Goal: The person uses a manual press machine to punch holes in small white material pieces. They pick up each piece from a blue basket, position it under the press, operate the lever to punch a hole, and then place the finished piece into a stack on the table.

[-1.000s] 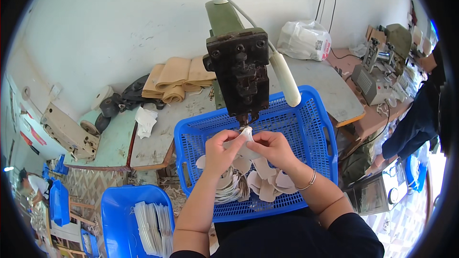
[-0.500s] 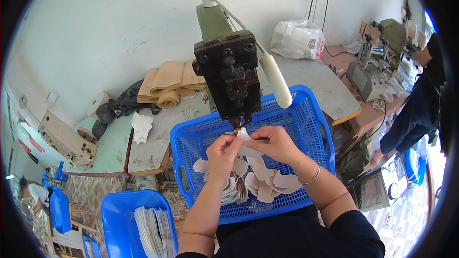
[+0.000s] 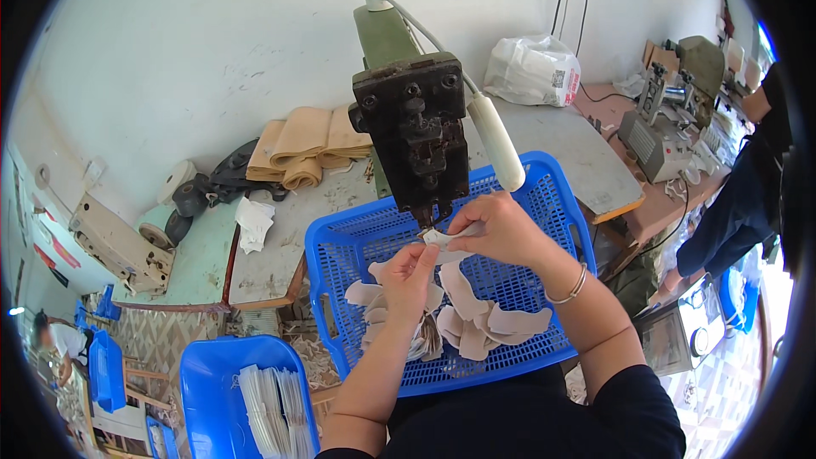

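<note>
My left hand (image 3: 414, 278) and my right hand (image 3: 497, 227) both pinch a small pale curved piece (image 3: 444, 239) and hold it under the foot of a dark, worn machine head (image 3: 414, 138). Below my hands a blue plastic basket (image 3: 340, 246) holds several beige cut pieces (image 3: 493, 320) in a loose pile. A bangle circles my right wrist. The machine has a white handle (image 3: 495, 143) sticking out on its right side.
A second blue bin (image 3: 200, 378) with stacked white pieces stands at lower left. Rolled tan material (image 3: 297, 149) and a white rag (image 3: 252, 223) lie on the bench. A white plastic bag (image 3: 534, 70) sits behind. Another person (image 3: 735, 195) stands at a machine (image 3: 659, 132) on the right.
The view has shifted slightly, and my hands stay at the machine foot with the pale piece, moving it only a little.
</note>
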Tool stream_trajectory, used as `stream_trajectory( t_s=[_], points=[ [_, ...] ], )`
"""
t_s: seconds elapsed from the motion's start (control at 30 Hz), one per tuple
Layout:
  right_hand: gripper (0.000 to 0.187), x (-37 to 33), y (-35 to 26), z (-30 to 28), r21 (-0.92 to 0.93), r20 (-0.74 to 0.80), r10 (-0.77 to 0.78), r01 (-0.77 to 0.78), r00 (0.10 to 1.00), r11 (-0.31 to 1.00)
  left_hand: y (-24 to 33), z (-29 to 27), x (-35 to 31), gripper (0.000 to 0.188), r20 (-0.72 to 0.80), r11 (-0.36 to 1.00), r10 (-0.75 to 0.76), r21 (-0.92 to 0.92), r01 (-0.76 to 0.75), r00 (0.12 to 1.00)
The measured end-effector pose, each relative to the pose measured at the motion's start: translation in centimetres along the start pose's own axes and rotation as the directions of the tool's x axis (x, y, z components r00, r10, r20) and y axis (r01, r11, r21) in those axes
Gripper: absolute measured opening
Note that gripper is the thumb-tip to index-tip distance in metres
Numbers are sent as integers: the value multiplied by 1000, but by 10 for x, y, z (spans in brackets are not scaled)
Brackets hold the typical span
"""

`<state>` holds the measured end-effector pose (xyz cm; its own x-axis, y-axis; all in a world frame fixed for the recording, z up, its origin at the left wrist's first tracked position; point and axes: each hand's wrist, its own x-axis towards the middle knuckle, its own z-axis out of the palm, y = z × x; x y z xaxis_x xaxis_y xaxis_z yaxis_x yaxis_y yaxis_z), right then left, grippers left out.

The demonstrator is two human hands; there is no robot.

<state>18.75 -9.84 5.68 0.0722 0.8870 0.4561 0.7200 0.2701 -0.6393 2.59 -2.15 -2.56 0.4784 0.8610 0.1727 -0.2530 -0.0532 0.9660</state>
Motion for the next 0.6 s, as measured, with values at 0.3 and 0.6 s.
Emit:
stream_trajectory(
  t_s=[0.3, 0.6],
  points=[
    [23, 22, -5, -20, -203, 161, 24, 9, 987, 979, -13, 5, 3, 19, 47, 999, 44, -18, -43, 998],
    [38, 29, 8, -14, -208, 205, 11, 33, 979, 978, -13, 1, -4, 11, 55, 980, 185, -82, -180, 981]
  ],
)
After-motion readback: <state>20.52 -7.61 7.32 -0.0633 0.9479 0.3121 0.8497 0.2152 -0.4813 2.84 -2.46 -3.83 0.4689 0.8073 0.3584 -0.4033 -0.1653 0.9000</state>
